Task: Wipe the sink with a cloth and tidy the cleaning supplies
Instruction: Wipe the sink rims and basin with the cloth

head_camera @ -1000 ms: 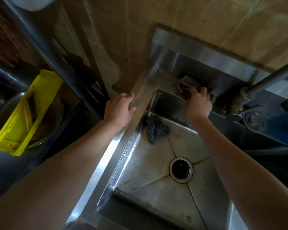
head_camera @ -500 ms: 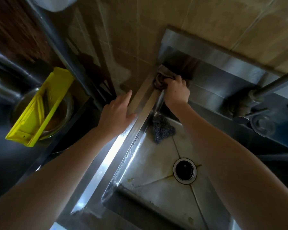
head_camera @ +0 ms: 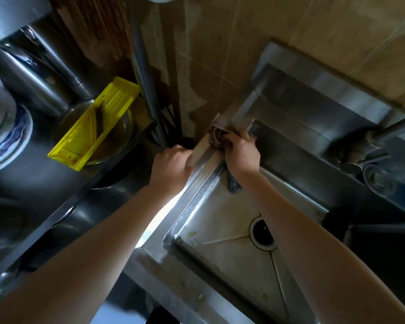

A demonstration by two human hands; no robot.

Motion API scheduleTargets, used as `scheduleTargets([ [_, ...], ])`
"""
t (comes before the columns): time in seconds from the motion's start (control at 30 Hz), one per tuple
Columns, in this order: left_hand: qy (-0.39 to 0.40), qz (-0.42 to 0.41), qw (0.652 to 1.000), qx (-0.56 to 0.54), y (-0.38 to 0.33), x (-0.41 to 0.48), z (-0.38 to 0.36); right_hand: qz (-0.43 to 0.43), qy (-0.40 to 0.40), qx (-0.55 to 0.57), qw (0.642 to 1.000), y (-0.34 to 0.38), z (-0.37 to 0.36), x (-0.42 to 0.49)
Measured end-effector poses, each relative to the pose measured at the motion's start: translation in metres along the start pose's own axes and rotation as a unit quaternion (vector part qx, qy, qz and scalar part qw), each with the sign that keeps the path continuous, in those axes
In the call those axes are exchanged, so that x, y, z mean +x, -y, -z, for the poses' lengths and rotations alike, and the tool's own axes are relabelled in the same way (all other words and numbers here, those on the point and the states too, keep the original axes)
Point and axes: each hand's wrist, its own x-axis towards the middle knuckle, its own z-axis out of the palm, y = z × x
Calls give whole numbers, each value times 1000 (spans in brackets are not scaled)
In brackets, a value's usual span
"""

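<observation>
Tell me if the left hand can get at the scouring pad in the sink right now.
Probably, though tightly. The left hand grips the sink rim just beside the scouring pad. The right hand, holding the cloth at the corner, has its wrist across the pad's upper part.

Tan wall tiles (head_camera: 290, 31) behind, pale grout, stained dark near the corner. To my left, a dark metal shelf (head_camera: 56, 183) with a yellow plastic tray (head_camera: 96, 120) lying across a glass bowl (head_camera: 124, 129), and a blue-patterned plate (head_camera: 14, 141) nearby. Light is dim.

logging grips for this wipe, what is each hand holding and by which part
The right hand grips the bunched cloth by its near end on the sink rim; the left hand curls over that rim's outer edge.
</observation>
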Motion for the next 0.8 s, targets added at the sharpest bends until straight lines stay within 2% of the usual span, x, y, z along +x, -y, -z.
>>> scheduleTargets([
  [0.17, 45, 0, 994, 95, 21, -51, 3, 31, 37, -27, 998, 14, -5, -38],
  [0.3, 22, 50, 996, 72, 36, -93, 5, 37, 52, -26, 998, 26, -9, -58],
  [0.47, 33, 98, 993, 58, 58, -133, 2, 41, 49, -22, 998, 39, -14, -82],
  [0.8, 7, 108, 994, -13, 70, -159, -1, 46, 53, -38, 997, 63, -24, -122],
])
